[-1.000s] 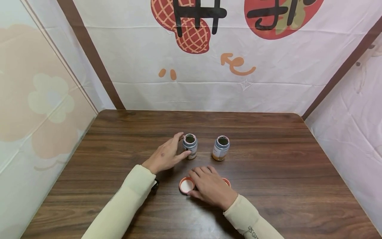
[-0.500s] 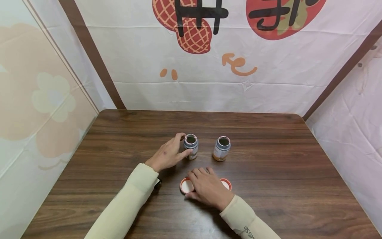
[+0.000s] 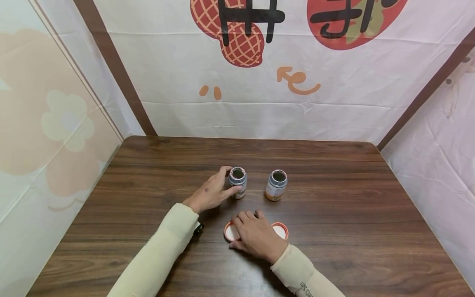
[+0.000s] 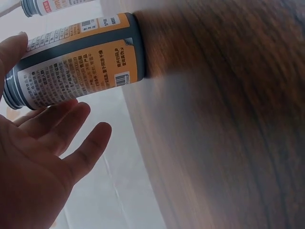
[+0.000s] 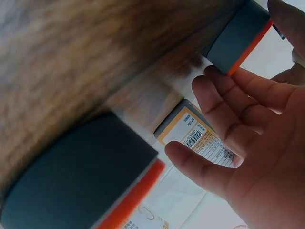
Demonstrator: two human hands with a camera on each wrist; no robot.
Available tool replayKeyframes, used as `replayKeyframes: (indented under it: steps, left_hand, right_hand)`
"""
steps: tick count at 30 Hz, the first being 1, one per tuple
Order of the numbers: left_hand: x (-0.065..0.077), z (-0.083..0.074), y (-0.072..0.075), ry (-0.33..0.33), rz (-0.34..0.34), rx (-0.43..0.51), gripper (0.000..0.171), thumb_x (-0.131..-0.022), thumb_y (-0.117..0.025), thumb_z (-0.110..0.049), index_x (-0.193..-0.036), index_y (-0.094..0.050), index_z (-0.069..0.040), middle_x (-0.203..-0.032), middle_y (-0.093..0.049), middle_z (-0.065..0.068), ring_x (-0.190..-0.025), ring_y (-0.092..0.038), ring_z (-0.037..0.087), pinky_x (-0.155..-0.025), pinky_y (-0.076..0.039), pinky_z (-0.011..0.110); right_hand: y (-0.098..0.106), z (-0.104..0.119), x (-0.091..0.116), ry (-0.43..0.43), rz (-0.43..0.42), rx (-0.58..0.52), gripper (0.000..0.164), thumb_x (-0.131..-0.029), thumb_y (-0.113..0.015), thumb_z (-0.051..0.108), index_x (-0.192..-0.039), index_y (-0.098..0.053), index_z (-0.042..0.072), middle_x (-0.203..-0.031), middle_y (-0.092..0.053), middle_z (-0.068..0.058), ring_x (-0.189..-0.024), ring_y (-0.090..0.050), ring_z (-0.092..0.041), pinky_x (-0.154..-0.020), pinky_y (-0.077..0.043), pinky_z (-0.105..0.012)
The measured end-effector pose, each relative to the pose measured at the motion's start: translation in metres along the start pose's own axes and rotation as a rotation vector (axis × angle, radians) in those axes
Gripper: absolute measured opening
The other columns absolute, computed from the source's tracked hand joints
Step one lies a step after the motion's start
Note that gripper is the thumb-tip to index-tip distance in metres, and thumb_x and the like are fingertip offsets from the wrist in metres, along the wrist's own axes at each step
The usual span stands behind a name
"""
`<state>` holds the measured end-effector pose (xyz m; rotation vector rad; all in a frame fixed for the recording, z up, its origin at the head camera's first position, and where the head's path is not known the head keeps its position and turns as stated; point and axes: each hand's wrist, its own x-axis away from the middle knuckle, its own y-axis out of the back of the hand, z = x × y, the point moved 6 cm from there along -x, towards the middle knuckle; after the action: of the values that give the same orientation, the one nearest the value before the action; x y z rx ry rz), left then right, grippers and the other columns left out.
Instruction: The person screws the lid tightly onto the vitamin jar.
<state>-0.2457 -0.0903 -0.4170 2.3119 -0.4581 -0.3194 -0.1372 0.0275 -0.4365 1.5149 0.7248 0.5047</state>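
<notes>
My left hand [image 3: 211,192] is around the left jar [image 3: 238,177], an uncapped grey, white and orange jar standing upright. In the left wrist view the thumb [image 4: 14,50] lies against its upper label and other fingers reach below and behind it. My right hand [image 3: 257,235] is over the left lid [image 3: 230,233], which lies upturned with its orange rim and white liner up. Its thumb and fingertips bracket that lid [image 5: 240,36] in the right wrist view. Right of this hand lies a second upturned lid [image 3: 281,231], large in the right wrist view.
A second uncapped jar [image 3: 275,185] stands upright to the right of the first, a small gap between them. The brown wooden table [image 3: 334,198] ends at a printed cloth backdrop [image 3: 178,111]. Cloth walls flank both sides.
My right hand has shifted slightly left over the left lid, uncovering more of the right lid. The left hand has closed slightly around its jar. Both jars stay in place.
</notes>
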Motion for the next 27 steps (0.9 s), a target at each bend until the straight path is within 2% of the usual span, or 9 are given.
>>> replayKeyframes:
  steps: [7, 13, 27]
  left_hand:
    - [-0.0025, 0.0007, -0.0025, -0.023, -0.009, 0.045, 0.063, -0.095, -0.071, -0.028, -0.141, -0.037, -0.002, -0.127, -0.060, 0.017, -0.121, -0.057, 0.029, -0.103, -0.043, 0.047]
    - [-0.0044, 0.0013, -0.0058, -0.017, 0.009, 0.108, 0.062, -0.095, -0.071, -0.024, -0.141, -0.035, -0.001, -0.130, -0.058, 0.017, -0.122, -0.056, 0.028, -0.104, -0.042, 0.047]
    - [-0.0037, 0.0005, -0.0093, -0.009, 0.020, 0.145, 0.058, -0.097, -0.068, -0.018, -0.140, -0.033, -0.001, -0.132, -0.055, 0.021, -0.124, -0.054, 0.030, -0.105, -0.041, 0.048]
  right_hand:
    - [-0.0016, 0.0008, -0.0010, -0.005, 0.013, 0.015, 0.059, -0.087, -0.066, 0.062, -0.122, -0.063, 0.013, -0.111, -0.062, 0.000, -0.100, -0.059, -0.019, -0.087, -0.046, -0.041]
    - [-0.0019, 0.0010, -0.0011, -0.009, 0.016, 0.024, 0.057, -0.086, -0.070, 0.060, -0.118, -0.064, 0.014, -0.108, -0.062, 0.001, -0.098, -0.059, -0.018, -0.085, -0.045, -0.040]
    - [-0.0022, 0.0021, -0.0025, -0.014, 0.036, 0.019, 0.055, -0.084, -0.071, 0.060, -0.113, -0.063, 0.014, -0.103, -0.062, 0.000, -0.096, -0.060, -0.018, -0.085, -0.046, -0.041]
